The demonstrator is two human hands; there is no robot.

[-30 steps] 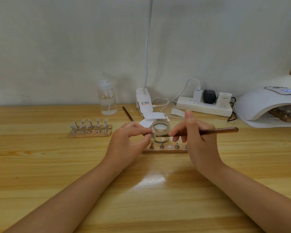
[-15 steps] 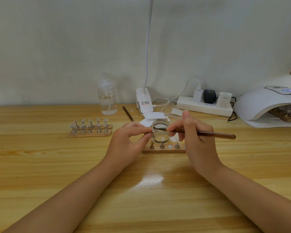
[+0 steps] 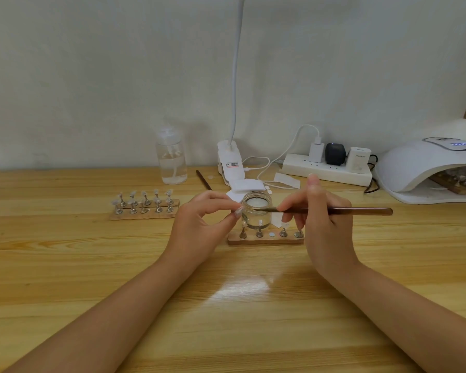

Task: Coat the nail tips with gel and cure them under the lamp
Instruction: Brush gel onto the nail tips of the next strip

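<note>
My left hand (image 3: 202, 224) pinches a clear nail tip (image 3: 238, 210) on its small stand, just left of an open glass gel jar (image 3: 256, 214). My right hand (image 3: 323, 224) holds a brown brush (image 3: 334, 210) level, with its bristle end at the jar's front rim near the tip. In front of the jar lies a wooden holder strip (image 3: 265, 239) with metal stands and one bare magnet spot. A second wooden strip (image 3: 144, 208) with several nail tips sits to the left. The white curing lamp (image 3: 428, 168) stands at the right with another strip inside.
A clear pump bottle (image 3: 172, 160) stands at the back. A clip desk lamp (image 3: 230, 162), a power strip (image 3: 326, 169) with chargers and cables, white pads (image 3: 246, 185) and a spare brush (image 3: 203, 180) lie behind the jar. The wooden table (image 3: 92, 265) extends toward me.
The brush tip moved from across the jar's mouth down to its front rim, toward the nail tip. My left hand stayed beside the jar, still pinching the tip.
</note>
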